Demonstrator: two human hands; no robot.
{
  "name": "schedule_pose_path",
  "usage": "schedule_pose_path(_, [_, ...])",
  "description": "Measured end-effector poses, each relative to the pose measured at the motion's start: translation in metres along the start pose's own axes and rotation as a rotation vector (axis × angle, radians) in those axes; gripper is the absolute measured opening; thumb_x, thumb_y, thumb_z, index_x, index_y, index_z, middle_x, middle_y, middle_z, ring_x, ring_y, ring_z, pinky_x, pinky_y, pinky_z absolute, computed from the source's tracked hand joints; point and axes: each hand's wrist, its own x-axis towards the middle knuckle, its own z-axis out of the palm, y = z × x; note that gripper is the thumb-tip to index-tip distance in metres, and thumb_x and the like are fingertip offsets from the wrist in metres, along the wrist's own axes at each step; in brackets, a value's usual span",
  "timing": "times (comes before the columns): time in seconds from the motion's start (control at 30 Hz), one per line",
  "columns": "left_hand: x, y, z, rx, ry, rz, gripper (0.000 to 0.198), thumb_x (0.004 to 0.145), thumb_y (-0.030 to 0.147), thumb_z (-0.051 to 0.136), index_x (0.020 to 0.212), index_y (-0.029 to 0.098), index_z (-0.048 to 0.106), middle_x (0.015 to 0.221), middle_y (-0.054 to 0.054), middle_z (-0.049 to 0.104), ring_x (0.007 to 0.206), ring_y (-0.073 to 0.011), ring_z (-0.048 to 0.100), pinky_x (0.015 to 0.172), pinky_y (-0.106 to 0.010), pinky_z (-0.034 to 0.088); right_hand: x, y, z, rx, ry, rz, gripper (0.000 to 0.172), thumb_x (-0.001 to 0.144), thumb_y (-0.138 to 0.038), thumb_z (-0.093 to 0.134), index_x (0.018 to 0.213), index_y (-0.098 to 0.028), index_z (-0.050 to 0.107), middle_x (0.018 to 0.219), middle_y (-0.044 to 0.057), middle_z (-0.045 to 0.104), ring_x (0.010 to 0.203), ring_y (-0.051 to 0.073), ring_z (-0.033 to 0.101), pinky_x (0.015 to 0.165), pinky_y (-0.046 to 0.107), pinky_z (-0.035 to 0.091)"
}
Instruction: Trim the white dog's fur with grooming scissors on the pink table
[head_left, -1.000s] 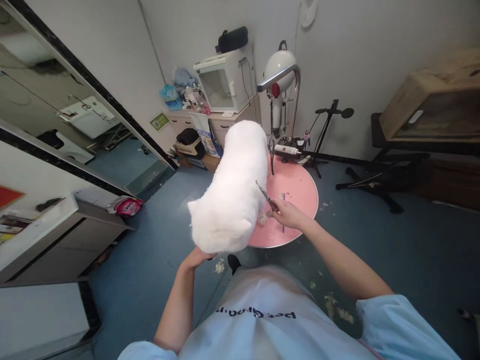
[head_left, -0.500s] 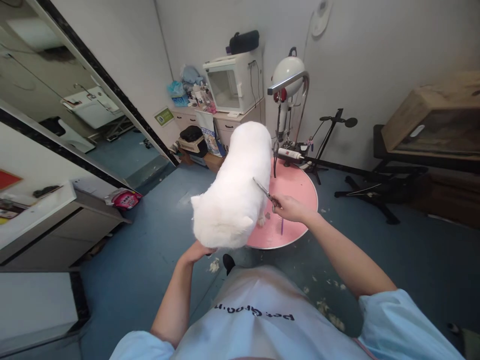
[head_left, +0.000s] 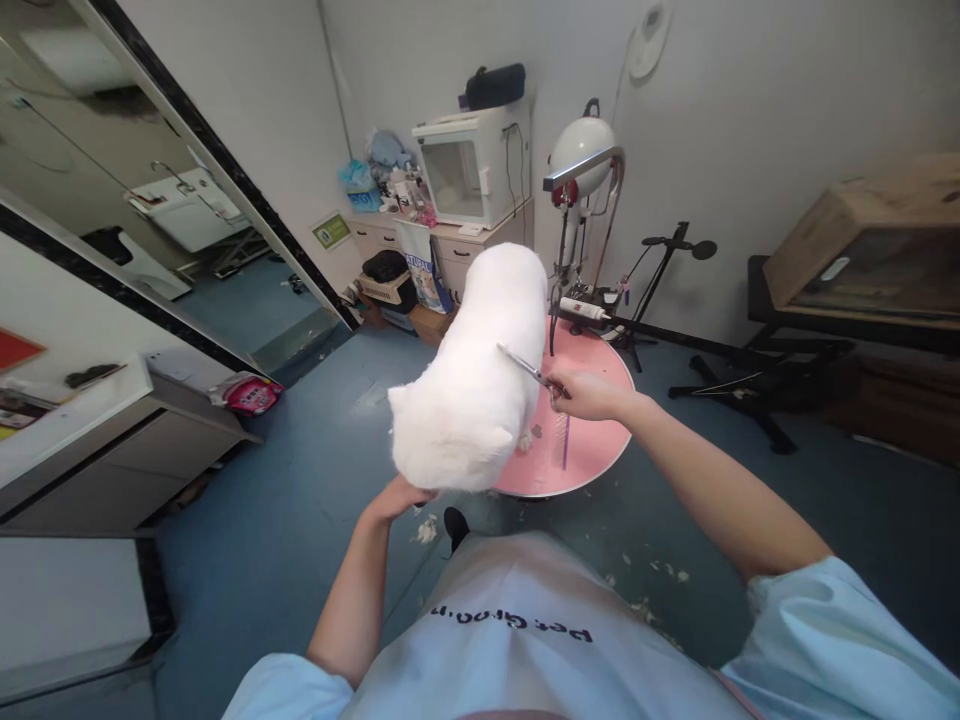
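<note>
A fluffy white dog [head_left: 491, 340] stands on a round pink grooming table [head_left: 600, 400], its head towards me and hanging over the edge. My left hand [head_left: 401, 495] holds the dog's head from below, at the chin; its fingers are mostly hidden under the fur. In my right hand [head_left: 585, 395] is a pair of scissors [head_left: 521, 362], with fingers through the handles. The blades lie along the fur on the dog's side and point to the upper left. Below my right hand, a purple-backed comb [head_left: 565, 442] rests on the table.
Behind the table stands a metal grooming arm [head_left: 581, 168] beside a white round-headed dryer [head_left: 583, 150]. A white bottle [head_left: 583, 309] lies near its foot. Cut fur [head_left: 427, 530] is scattered on the blue floor. A white cabinet with a glass door [head_left: 472, 165] sits on drawers at the back.
My right hand has moved slightly, and the scissors have shifted a little up and left over the dog's side, lying flatter. The left hand stays under the head.
</note>
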Motion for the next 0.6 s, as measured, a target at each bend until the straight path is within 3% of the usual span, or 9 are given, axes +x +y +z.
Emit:
schedule_pose_path(0.13, [0.0,-0.01,-0.003,-0.097,-0.01,0.001,0.06,0.05,0.031,0.081,0.106,0.011,0.072,0.11,-0.014,0.075,0.103,-0.0303,0.065,0.091,-0.04,0.053,-0.002,0.004,0.021,0.045,0.07,0.02,0.017,0.076,-0.024,0.065,0.09,-0.021,0.057,0.088,0.006,0.065,0.076,0.021,0.059,0.065,0.031,0.04])
schedule_pose_path(0.3, [0.001,-0.024,-0.003,-0.19,0.049,0.078,0.073,0.052,0.034,0.081,0.121,0.013,0.067,0.132,-0.016,0.067,0.122,-0.0328,0.059,0.107,-0.043,0.045,-0.023,-0.01,0.094,0.284,0.199,0.014,0.019,0.083,-0.023,0.057,0.102,-0.02,0.054,0.095,0.008,0.065,0.086,0.021,0.062,0.076,0.034,0.048])
schedule_pose_path(0.43, [0.0,-0.018,-0.003,-0.161,0.039,0.081,0.065,0.053,0.036,0.081,0.113,0.015,0.07,0.126,-0.016,0.069,0.122,-0.0336,0.059,0.108,-0.046,0.044,-0.032,-0.025,0.141,0.433,0.246,-0.005,0.034,0.08,-0.034,0.066,0.107,-0.021,0.051,0.101,0.008,0.064,0.095,0.023,0.062,0.084,0.039,0.05])
schedule_pose_path(0.6, [-0.004,-0.003,-0.001,-0.147,0.072,0.111,0.054,0.054,0.043,0.08,0.099,0.016,0.072,0.107,-0.013,0.074,0.118,-0.0325,0.061,0.104,-0.045,0.045,-0.033,-0.038,0.172,0.553,0.299,0.018,0.035,0.084,-0.028,0.058,0.118,-0.022,0.049,0.102,0.007,0.063,0.093,0.023,0.062,0.083,0.04,0.052])
